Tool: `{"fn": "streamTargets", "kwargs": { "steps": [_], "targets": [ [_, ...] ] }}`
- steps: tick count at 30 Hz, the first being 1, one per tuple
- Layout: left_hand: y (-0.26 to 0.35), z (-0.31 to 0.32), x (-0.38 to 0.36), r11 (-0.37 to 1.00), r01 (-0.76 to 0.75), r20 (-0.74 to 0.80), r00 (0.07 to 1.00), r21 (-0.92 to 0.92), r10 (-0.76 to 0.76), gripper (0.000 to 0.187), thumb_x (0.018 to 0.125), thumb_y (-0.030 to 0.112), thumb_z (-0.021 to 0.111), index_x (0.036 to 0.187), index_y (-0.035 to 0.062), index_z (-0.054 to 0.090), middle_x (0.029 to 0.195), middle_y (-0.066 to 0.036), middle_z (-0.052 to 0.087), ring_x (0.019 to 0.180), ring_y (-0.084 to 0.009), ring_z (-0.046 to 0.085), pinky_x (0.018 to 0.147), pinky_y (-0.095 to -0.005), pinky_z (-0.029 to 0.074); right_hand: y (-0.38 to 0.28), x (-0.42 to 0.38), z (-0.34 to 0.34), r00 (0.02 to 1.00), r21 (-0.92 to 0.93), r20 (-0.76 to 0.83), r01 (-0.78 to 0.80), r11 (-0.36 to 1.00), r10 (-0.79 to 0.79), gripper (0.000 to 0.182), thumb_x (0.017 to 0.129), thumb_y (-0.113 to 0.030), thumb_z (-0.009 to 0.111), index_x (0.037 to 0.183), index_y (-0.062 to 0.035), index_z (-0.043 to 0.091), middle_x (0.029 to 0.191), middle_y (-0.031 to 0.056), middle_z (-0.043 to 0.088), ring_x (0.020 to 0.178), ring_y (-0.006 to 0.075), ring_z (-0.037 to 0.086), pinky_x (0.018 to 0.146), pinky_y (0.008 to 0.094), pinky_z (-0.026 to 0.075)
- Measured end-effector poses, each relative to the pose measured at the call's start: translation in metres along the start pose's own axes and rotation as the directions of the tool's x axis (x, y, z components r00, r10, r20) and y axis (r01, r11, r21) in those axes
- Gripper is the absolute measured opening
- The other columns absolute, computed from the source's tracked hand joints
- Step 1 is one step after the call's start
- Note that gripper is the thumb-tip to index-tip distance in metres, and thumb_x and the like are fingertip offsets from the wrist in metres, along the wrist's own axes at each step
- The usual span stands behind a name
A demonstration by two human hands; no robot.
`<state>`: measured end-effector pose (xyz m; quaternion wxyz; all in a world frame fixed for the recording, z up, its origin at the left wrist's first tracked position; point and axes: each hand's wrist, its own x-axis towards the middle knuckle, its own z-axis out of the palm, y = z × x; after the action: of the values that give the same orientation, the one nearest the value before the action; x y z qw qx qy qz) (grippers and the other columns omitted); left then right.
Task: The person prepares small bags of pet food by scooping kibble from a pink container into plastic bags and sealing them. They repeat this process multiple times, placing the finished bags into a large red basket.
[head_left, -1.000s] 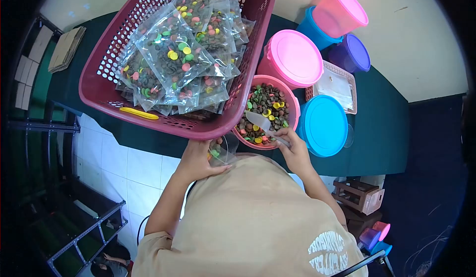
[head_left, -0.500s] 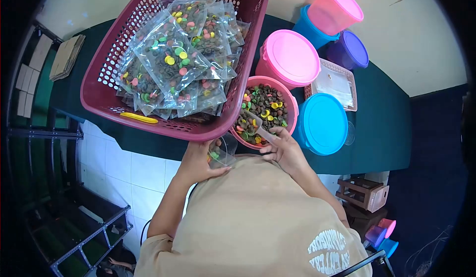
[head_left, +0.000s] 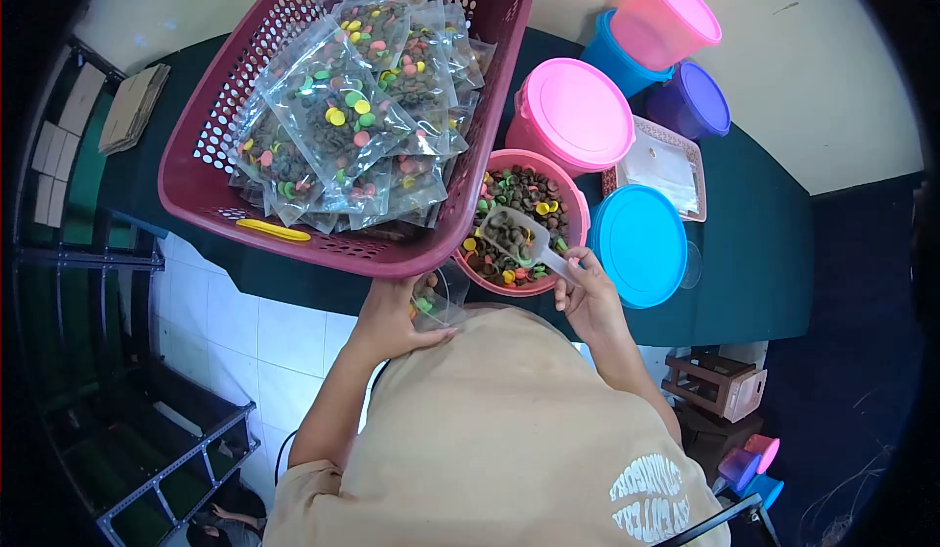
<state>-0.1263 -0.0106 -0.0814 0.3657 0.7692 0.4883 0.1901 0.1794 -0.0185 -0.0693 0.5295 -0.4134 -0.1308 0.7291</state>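
At centre, the right hand (head_left: 590, 297) grips a loaded scoop (head_left: 517, 237) over the chip-filled tub (head_left: 578, 197); the left hand (head_left: 392, 320) pinches a part-filled bag (head_left: 440, 297).

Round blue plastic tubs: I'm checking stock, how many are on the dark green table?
2: a nearer one beside the open round pink tub, a farther one under the translucent pink tub. The perforated maroon basket may hide others.
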Motion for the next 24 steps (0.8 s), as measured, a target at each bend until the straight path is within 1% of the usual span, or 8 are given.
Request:
{"fn": "streamTargets", "kwargs": {
  "steps": [2, 6, 8, 9, 11, 12, 14, 24],
  "targets": [
    [0.0, 0.002, 0.0, 1.0, -0.01, -0.014, 1.0, 0.006, 0.01, 0.103, 0.056, 0.044, 0.086, 0.139, 0.0112, 0.034, 0.134, -0.023, 0.041, 0.124, -0.0417, 0.04, 0.105, -0.05, 0.033, -0.004, -0.004, 0.01, 1.0, -0.124, 0.021, -0.009, 0.992, 0.012, 0.019, 0.095, -0.017, 0.055, 0.109, -0.0077, 0.044, 0.084, 0.0069, 0.058, 0.062, 0.0161, 0.063, 0.049, 0.0269, 0.054],
    [0.0, 0.004, -0.001, 0.999, -0.023, -0.041, 0.999, 0.043, 0.024, 0.102, 0.057, 0.044, 0.085, 0.139, 0.0113, 0.034, 0.134, -0.022, 0.041, 0.125, -0.0418, 0.04, 0.105, -0.0499, 0.032, -0.009, -0.008, 0.028, 0.997, -0.198, 0.067, -0.011, 0.98, 0.024, 0.019, 0.095, -0.016, 0.055, 0.108, -0.0062, 0.044, 0.086, 0.0087, 0.057, 0.06, 0.017, 0.062, 0.049, 0.0276, 0.054],
    [-0.001, 0.004, -0.001, 0.999, -0.033, -0.051, 0.998, 0.038, 0.034, 0.102, 0.057, 0.044, 0.085, 0.139, 0.0111, 0.034, 0.134, -0.023, 0.04, 0.124, -0.0418, 0.04, 0.105, -0.0499, 0.032, -0.012, -0.01, 0.04, 0.995, -0.337, 0.067, -0.042, 0.94, 0.068, 0.019, 0.095, -0.014, 0.054, 0.109, -0.0043, 0.044, 0.088, 0.0114, 0.056, 0.059, 0.0175, 0.063, 0.049, 0.0279, 0.053],
    [-0.001, 0.005, -0.002, 0.999, -0.042, -0.06, 0.997, 0.034, 0.044, 0.102, 0.058, 0.044, 0.085, 0.139, 0.011, 0.034, 0.134, -0.023, 0.04, 0.124, -0.0417, 0.04, 0.105, -0.0498, 0.032, -0.013, -0.011, 0.046, 0.995, -0.339, 0.069, -0.043, 0.94, 0.07, 0.019, 0.095, -0.014, 0.054, 0.109, -0.0043, 0.044, 0.088, 0.0114, 0.056, 0.059, 0.0175, 0.063, 0.049, 0.0279, 0.053],
    [-0.002, 0.006, -0.002, 0.998, -0.041, -0.079, 0.996, 0.051, 0.045, 0.102, 0.057, 0.044, 0.085, 0.139, 0.0108, 0.034, 0.135, -0.022, 0.04, 0.124, -0.0412, 0.039, 0.105, -0.0496, 0.032, -0.015, -0.011, 0.059, 0.996, -0.558, 0.043, -0.046, 0.829, 0.084, 0.018, 0.096, -0.01, 0.052, 0.11, -0.0025, 0.044, 0.093, 0.0149, 0.057, 0.059, 0.0168, 0.063, 0.049, 0.0271, 0.052],
    [-0.003, 0.007, -0.003, 0.997, -0.042, -0.094, 0.994, 0.069, 0.048, 0.103, 0.057, 0.043, 0.085, 0.14, 0.0106, 0.034, 0.135, -0.022, 0.04, 0.124, -0.0407, 0.039, 0.105, -0.0494, 0.032, -0.017, -0.011, 0.065, 0.995, -0.56, 0.044, -0.047, 0.827, 0.086, 0.018, 0.096, -0.01, 0.052, 0.11, -0.0025, 0.044, 0.093, 0.0149, 0.057, 0.059, 0.0168, 0.063, 0.049, 0.0271, 0.052],
    [-0.006, 0.01, -0.004, 0.997, -0.054, -0.111, 0.992, 0.053, 0.059, 0.102, 0.057, 0.042, 0.086, 0.14, 0.0105, 0.034, 0.135, -0.021, 0.04, 0.124, -0.0401, 0.039, 0.105, -0.049, 0.033, -0.021, -0.01, 0.077, 0.994, -0.684, 0.102, 0.039, 0.728, 0.043, 0.017, 0.096, -0.007, 0.05, 0.111, -0.0015, 0.044, 0.096, 0.0164, 0.058, 0.059, 0.0159, 0.062, 0.049, 0.0264, 0.052],
    [-0.005, 0.01, -0.007, 0.999, -0.035, -0.158, 0.987, 0.013, 0.037, 0.1, 0.056, 0.039, 0.086, 0.138, 0.0106, 0.037, 0.135, -0.02, 0.04, 0.126, -0.0389, 0.038, 0.106, -0.0476, 0.032, -0.027, -0.014, 0.098, 0.987, -0.796, 0.157, 0.104, 0.597, 0.038, 0.018, 0.096, -0.005, 0.048, 0.113, -0.0009, 0.043, 0.096, 0.0182, 0.061, 0.06, 0.0148, 0.063, 0.051, 0.0263, 0.052]
  ]
}}
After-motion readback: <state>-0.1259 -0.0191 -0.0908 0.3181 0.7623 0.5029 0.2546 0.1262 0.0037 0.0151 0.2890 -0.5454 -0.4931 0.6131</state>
